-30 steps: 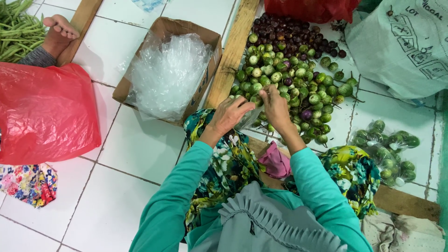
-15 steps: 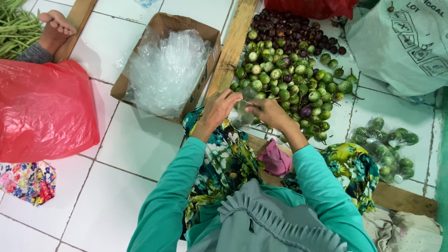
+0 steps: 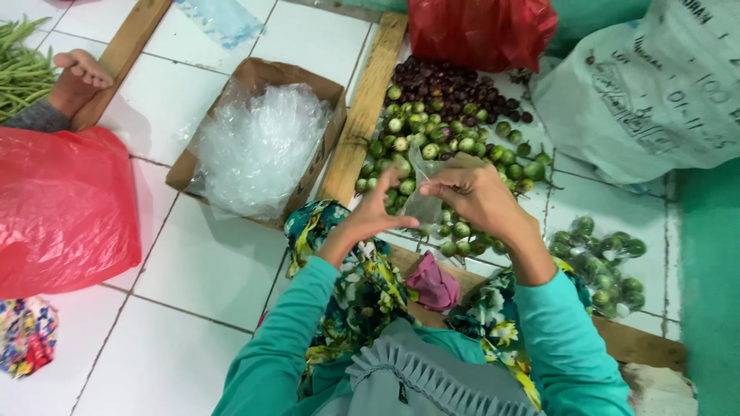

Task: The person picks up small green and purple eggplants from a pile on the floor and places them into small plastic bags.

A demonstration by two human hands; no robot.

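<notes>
A heap of small round green eggplants [image 3: 432, 146] lies on the white tiled floor, with dark purple ones [image 3: 455, 85] behind it. Over the near edge of the heap my right hand [image 3: 478, 196] pinches a small clear plastic bag [image 3: 424, 202] by its top. My left hand [image 3: 378, 212] is at the bag's left side, fingers spread and touching it. Both arms wear teal sleeves. The bag looks empty or nearly so.
A cardboard box [image 3: 231, 100] full of clear plastic bags sits left of a wooden plank [image 3: 366, 108]. A filled bag of green eggplants [image 3: 605, 262] lies at right. Red plastic bags [image 3: 62, 208] [image 3: 482, 31], a grey sack [image 3: 647, 92], green beans [image 3: 23, 62] and another person's foot [image 3: 73, 77] surround me.
My hands have lifted from the eggplant heap and drawn toward me. A clear plastic bag is now held up between them.
</notes>
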